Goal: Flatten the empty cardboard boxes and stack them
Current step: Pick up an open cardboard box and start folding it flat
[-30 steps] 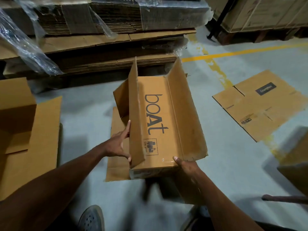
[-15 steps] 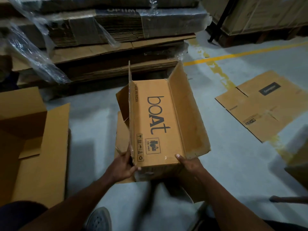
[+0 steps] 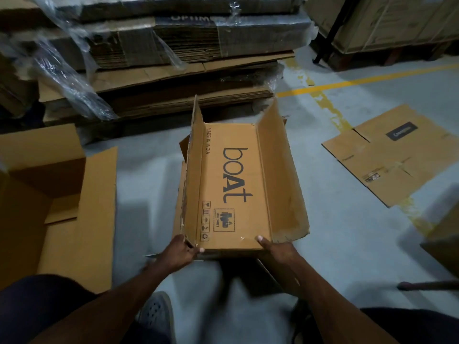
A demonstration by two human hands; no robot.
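Left hand: clamped on the near left corner of the boAt box, thumb on the printed panel, other fingers hidden behind the upright left flap.
Right hand: at the near right corner, thumb pressed on top of the panel, other fingers wrapped under the edge and out of sight.
Box position: held above the floor in front of the person, printed panel up, a flap raised on each long side.
Handling: empty corrugated card, probably light; stiff across the panels, weak along the creases, so it should fold there under a push. Torn left edge may tear further.
Where to hold: corners and panel edges beside the creases, not the loose flaps.
Open box: on the floor at left, not yet flattened.
Flattened box: flat on the floor, right, well apart.
Pallet stack: wrapped flat cardboard, beyond.
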